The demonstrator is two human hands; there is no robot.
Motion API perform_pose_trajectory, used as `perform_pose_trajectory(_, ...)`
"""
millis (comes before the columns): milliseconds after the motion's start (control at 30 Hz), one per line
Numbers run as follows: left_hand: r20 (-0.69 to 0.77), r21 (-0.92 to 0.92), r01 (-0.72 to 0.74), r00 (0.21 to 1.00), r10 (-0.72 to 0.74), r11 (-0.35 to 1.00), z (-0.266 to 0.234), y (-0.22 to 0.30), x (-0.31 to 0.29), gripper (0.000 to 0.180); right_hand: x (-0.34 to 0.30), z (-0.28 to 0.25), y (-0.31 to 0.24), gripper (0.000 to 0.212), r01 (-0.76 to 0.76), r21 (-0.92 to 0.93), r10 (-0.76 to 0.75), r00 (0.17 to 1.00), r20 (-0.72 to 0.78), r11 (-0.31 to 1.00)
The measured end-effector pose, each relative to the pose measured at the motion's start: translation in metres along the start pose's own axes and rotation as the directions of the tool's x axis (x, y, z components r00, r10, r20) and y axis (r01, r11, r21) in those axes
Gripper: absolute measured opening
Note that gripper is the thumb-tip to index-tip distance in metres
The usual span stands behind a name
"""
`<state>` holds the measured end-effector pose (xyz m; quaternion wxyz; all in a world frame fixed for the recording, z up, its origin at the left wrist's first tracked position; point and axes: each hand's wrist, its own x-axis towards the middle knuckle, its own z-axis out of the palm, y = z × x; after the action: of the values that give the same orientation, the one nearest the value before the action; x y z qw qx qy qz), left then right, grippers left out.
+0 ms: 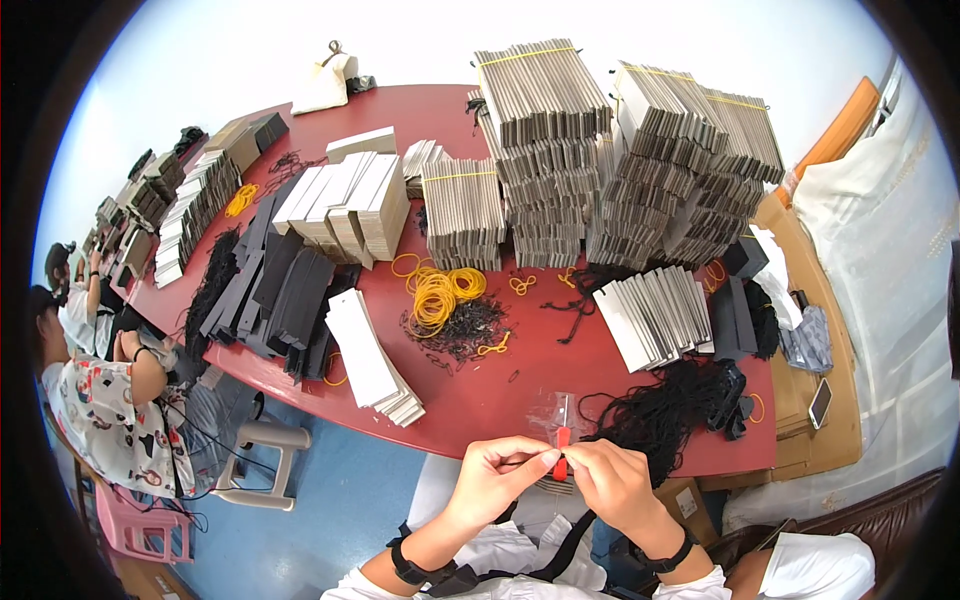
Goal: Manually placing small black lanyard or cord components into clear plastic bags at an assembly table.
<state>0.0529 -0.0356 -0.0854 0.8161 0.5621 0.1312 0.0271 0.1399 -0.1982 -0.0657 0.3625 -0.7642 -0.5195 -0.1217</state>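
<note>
My left hand (503, 478) and my right hand (614, 482) meet at the table's front edge, fingertips pinched together. A thin dark strand seems to show at the left fingers; what either pinch holds is too small to make out. Between the fingertips stands a slim tool with a red handle (563, 437) and a metal end pointing away from me. Clear plastic film (545, 412) lies around its metal end. Whether the tool is held or rests on the edge, I cannot tell. Right of the hands spreads a heap of black cords (660, 415).
On the red table (460, 390) are tall banded stacks of grey boards (545, 120), white boards (370, 360), yellow rubber bands (440, 295) and black strips (290, 290). A phone (820, 403) lies on cardboard at right. Other people (120, 400) sit at left, near a stool (265, 465).
</note>
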Motion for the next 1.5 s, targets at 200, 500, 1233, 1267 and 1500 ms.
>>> perform_pose_trajectory(200,0.021,-0.038,-0.007,1.0,0.008,0.999,0.001,0.001,-0.001,0.016,0.0,0.001,0.0,0.019,-0.125,0.184,0.129,0.992,-0.009,0.975)
perform_pose_trajectory(500,0.064,-0.095,-0.024,0.997,0.03,0.995,0.004,-0.002,0.002,0.014,0.003,0.001,-0.005,0.032,-0.216,0.32,0.223,0.975,0.017,0.922)
perform_pose_trajectory(1233,0.311,-0.065,0.016,0.95,0.005,0.998,-0.012,0.003,-0.011,0.01,-0.011,-0.035,-0.002,0.009,-0.209,0.274,0.114,0.938,0.326,0.939)
perform_pose_trajectory(1267,0.314,-0.065,0.015,0.949,0.007,0.998,-0.015,0.002,-0.012,0.01,-0.013,-0.038,-0.001,0.008,-0.347,0.299,0.205,0.885,0.419,0.889)
perform_pose_trajectory(1500,0.336,0.644,-0.376,0.921,0.195,0.667,-0.019,-0.015,-0.038,0.008,-0.056,-0.063,0.01,0.009,-0.558,0.352,0.342,0.786,0.515,0.751)
